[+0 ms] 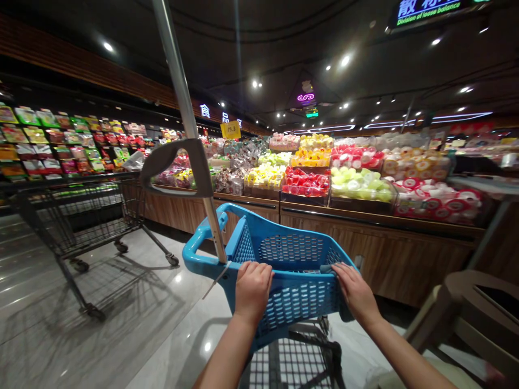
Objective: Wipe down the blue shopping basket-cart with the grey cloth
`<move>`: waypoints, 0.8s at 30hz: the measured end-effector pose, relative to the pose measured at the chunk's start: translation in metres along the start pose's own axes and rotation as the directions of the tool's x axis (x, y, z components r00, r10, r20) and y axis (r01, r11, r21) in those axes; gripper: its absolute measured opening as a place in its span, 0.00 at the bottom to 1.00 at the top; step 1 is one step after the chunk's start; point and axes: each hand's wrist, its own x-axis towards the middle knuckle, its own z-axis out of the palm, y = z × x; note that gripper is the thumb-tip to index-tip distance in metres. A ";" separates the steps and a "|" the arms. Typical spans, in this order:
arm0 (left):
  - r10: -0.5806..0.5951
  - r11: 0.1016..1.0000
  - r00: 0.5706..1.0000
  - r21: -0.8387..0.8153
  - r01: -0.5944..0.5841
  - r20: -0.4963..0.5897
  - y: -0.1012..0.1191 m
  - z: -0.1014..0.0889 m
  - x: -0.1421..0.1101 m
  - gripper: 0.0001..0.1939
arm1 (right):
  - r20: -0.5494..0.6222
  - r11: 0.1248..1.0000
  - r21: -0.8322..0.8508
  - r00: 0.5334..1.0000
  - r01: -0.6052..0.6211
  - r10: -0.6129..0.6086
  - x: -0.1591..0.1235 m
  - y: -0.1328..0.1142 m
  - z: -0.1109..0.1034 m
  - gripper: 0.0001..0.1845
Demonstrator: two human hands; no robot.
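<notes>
A blue plastic shopping cart (300,246) with slotted walls stands side-on in front of me. My left hand (253,286) is closed over its near rim, close to the handle end. Farther right, my right hand (357,289) grips a dark grey-blue cloth (326,268) folded over the same rim, with part hanging outside below the palm. A metal pole (178,70) with a grey loop handle (201,170) rises by the cart's push handle (198,246). Some flat printed item shows only partly inside the basket; the rim hides the rest.
A black wire cart (93,216) stands at left on the shiny floor (162,324). Behind the blue cart runs a wood-fronted counter (324,235) with bins of colourful wrapped sweets (306,182). A brown stool (482,297) with a dark flat object on it is close on my right.
</notes>
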 end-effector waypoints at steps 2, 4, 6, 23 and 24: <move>-0.003 1.000 1.000 0.003 0.003 -0.003 0.001 0.001 0.000 0.09 | -0.018 1.000 0.003 1.000 -0.022 0.023 0.003 -0.008 0.003 0.20; -0.007 1.000 1.000 0.006 0.007 0.000 0.002 0.001 -0.001 0.09 | -0.030 0.999 0.012 0.999 -0.029 0.030 0.007 -0.024 0.006 0.19; -0.015 1.000 1.000 0.006 0.015 0.007 0.002 0.001 -0.001 0.08 | -0.032 0.999 0.033 0.999 -0.013 0.014 0.014 -0.045 0.011 0.19; 0.008 1.000 0.998 0.009 -0.009 0.056 -0.007 -0.004 -0.001 0.08 | -0.002 0.987 0.069 0.989 0.146 -0.147 0.023 -0.070 0.012 0.20; 0.008 1.000 0.998 0.011 -0.009 0.054 -0.007 -0.004 -0.001 0.08 | -0.001 0.987 0.066 0.989 0.147 -0.147 0.021 -0.064 0.011 0.20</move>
